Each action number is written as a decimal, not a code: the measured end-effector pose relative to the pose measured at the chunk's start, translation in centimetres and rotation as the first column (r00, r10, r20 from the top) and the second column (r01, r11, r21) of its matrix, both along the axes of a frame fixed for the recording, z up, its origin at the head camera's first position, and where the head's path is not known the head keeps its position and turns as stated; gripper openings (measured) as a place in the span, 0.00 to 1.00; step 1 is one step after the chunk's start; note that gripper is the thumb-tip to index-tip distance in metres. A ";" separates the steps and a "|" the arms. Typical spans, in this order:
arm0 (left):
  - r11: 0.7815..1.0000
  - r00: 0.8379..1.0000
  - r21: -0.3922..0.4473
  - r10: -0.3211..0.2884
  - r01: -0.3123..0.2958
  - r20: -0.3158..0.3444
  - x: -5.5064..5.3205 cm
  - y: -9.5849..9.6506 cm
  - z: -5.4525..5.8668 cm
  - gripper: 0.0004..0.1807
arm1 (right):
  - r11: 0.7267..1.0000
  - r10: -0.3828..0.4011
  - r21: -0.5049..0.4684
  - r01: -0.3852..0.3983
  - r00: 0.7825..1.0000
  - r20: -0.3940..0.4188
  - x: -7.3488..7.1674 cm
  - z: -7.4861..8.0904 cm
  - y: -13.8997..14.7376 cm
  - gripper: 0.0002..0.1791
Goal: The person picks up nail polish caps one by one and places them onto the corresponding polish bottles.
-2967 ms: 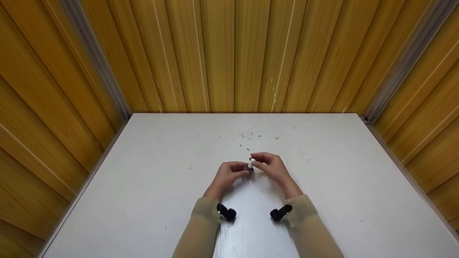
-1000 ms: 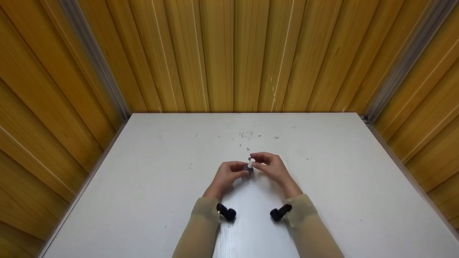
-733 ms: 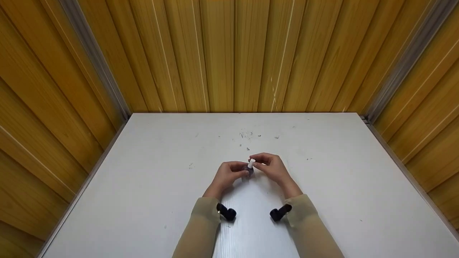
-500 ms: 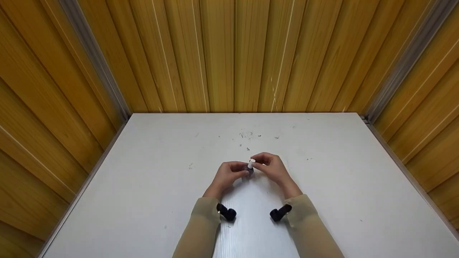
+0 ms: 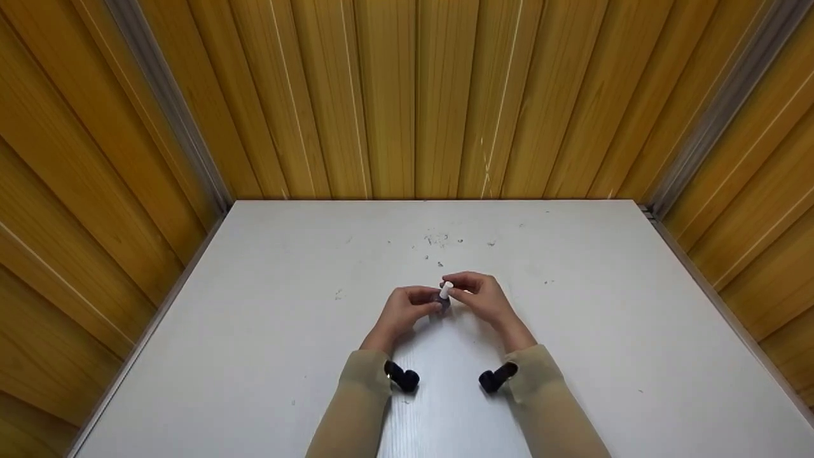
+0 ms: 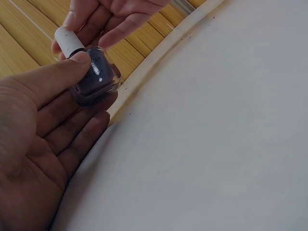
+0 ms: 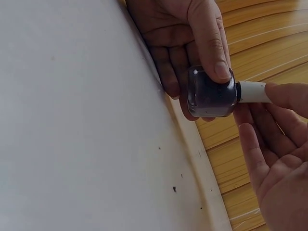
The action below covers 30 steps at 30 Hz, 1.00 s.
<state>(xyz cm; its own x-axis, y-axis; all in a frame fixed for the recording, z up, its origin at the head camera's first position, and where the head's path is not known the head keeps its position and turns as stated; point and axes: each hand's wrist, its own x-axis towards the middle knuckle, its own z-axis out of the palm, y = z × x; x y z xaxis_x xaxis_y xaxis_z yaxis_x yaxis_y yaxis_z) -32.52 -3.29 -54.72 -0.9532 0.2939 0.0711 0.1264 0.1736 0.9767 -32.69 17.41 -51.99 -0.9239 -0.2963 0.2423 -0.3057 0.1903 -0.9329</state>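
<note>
Nail polish bottle (image 7: 211, 98), clear glass with dark contents, is held between both hands above the middle of the white table (image 5: 572, 369); the wrist views suggest it is clear of the surface, gap not judged. Left hand (image 5: 404, 310) grasps the glass body, thumb on a broad face near the shoulder, fingers behind. Right hand (image 5: 486, 298) pinches the white cap (image 7: 253, 92) near its outer end; part of the fingertip contact is hidden. Cap is in line with the bottle, dark band (image 7: 238, 91) visible at the neck; cannot tell whether the thread is tight or partly undone. Bottle leans, cap end away from the person and slightly right. Risks, by judgement: (1) body spins with the cap if twisted, since smooth glass is held mainly by thumb and fingers; (2) fingertips slide off the cap, the hold being narrow and near its end; (3) polish runs onto fingers or table, should the cap come loose while the bottle is tilted; (4) a sudden sideways tug, with the hands this close, could jolt the bottle and splash or drop it.
</note>
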 end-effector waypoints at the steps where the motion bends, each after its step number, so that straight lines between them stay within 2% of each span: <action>1: 1.000 1.000 0.001 -0.003 0.003 -0.003 0.0 0.0 0.0 0.15 | 1.000 -0.003 -0.005 0.003 1.000 0.006 0.0 0.0 0.0 0.16; 4: 1.000 1.000 0.006 -0.008 0.008 -0.017 0.0 -0.1 -0.1 0.15 | 1.000 -0.023 0.004 0.023 1.000 0.015 0.0 0.0 -0.1 0.15; 12: 1.000 1.000 0.001 -0.005 0.005 -0.030 -0.1 -0.1 -0.3 0.16 | 0.989 -0.135 0.066 0.131 0.989 0.062 0.1 0.1 -0.4 0.14; 15: 1.000 1.000 0.000 -0.002 0.002 -0.029 -0.1 -0.1 -0.2 0.16 | 0.991 -0.121 0.067 0.118 0.992 0.047 0.1 0.1 -0.2 0.17; 21: 1.000 1.000 0.000 -0.006 0.006 -0.024 0.0 -0.1 -0.1 0.16 | 0.999 -0.037 0.022 0.036 0.999 0.032 0.0 0.0 -0.1 0.18; 25: 1.000 1.000 0.002 -0.007 0.007 -0.022 0.0 -0.1 -0.1 0.16 | 0.999 -0.036 0.021 0.035 0.999 0.037 -0.1 0.1 -0.2 0.16; 30: 1.000 1.000 0.008 -0.004 0.004 -0.020 0.0 -0.1 -0.2 0.16 | 0.998 -0.044 0.037 0.042 0.998 0.039 1.2 1.9 -0.6 0.14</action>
<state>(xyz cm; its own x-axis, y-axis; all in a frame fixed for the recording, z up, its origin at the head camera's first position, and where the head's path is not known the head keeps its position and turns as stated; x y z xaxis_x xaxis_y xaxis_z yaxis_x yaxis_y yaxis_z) -32.57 -3.37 -54.92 -0.9504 0.2970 0.0925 0.1466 0.1651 0.9753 -31.49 16.84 -50.07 -0.9445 -0.2640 0.1953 -0.2596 0.2359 -0.9365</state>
